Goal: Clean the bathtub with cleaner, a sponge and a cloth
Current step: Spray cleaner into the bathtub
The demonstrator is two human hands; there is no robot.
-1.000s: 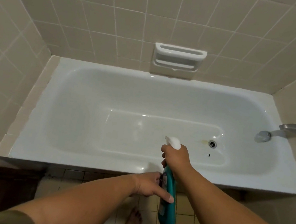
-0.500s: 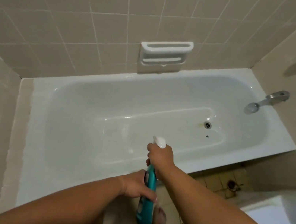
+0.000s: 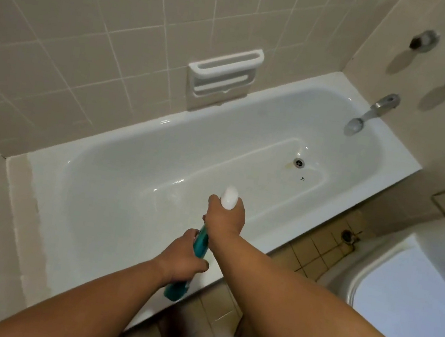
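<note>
A white bathtub (image 3: 115,181) runs from lower left to upper right, with a drain (image 3: 299,162) and faint yellowish stains near its right end. A teal spray bottle of cleaner (image 3: 200,244) with a white trigger head (image 3: 229,197) is held over the tub's front rim. My right hand (image 3: 225,217) grips the bottle's neck just under the head. My left hand (image 3: 183,257) wraps the bottle's body lower down. No sponge or cloth is in view.
A metal spout (image 3: 369,113) juts from the right wall, with two tap stems (image 3: 424,39) above it. A white soap holder (image 3: 224,72) is set into the tiled back wall. A white toilet (image 3: 404,299) stands at right on the tiled floor (image 3: 316,248).
The view has swung and tilted, so the tub now runs diagonally. Both hands have carried the bottle forward over the tub's front rim. The toilet has come further into view.
</note>
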